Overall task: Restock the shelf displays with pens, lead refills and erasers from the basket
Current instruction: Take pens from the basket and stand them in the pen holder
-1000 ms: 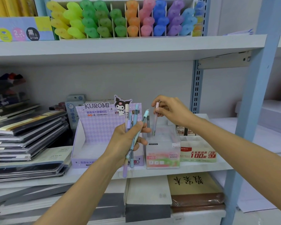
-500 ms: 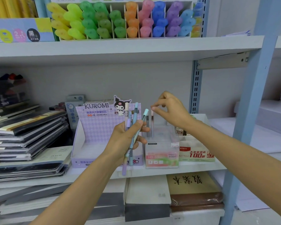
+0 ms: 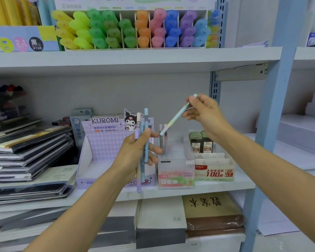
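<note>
One refill tube (image 3: 175,118) is pinched near its cap by the right hand (image 3: 205,113); a bundle of tubes (image 3: 144,140) is gripped mid-length by the left hand (image 3: 135,157). Light, stiff, probably slippery.

Before you: pale grey upper shelf (image 3: 135,57) and lower shelf (image 3: 244,182) against a grey back panel (image 3: 98,91). To the right, a slotted rail (image 3: 215,88) and light-blue upright (image 3: 273,110). Far right, an evenly lit white wall (image 3: 253,20).
</note>
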Available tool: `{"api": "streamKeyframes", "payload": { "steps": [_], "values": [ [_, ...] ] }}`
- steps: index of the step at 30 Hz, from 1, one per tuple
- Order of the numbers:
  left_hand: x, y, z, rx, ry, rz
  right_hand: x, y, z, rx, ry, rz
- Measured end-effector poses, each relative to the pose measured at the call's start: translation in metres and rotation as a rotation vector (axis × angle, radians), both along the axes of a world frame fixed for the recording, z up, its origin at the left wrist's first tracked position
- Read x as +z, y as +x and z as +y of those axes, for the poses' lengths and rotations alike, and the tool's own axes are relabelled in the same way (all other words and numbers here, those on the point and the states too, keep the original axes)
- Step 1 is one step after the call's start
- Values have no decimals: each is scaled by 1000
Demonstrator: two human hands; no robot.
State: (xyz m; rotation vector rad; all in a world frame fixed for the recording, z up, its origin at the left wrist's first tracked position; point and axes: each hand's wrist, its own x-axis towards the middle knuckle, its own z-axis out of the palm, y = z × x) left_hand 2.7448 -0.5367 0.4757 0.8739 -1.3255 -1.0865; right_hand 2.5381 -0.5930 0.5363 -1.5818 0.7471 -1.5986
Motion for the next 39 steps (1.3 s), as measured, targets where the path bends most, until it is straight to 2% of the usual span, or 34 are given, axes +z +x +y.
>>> {"api": "streamKeyframes", "payload": {
  "steps": [4, 7, 14, 24, 29, 32, 36, 37, 39],
  "values": [
    [-2, -3, -1, 16, 18, -23, -8, -4, -16, -254, -81, 310],
    [-2, -5, -2, 7, 40, -15, -26, 6, -20, -289, -136, 513],
    [-9, -4, -4, 0, 60, -64, -38, 20, -21, -359, -273, 758],
    [-12, -2, -3, -2, 27, -137, -36, 25, -27, -363, -299, 754],
    [-12, -1, -1, -11, 19, -134, -44, 26, -33, -527, -380, 766],
    [-11, -2, 0, -24, 16, -128, -45, 24, -35, -594, -349, 806],
    [-10, -3, 3, -48, -4, -137, -37, 19, -28, -545, -276, 943],
    [-10, -3, 5, -51, -15, -143, -34, 18, -23, -523, -275, 919],
    [-9, -4, 6, -58, -35, -152, -26, 17, -10, -417, -248, 737]
  ]
}}
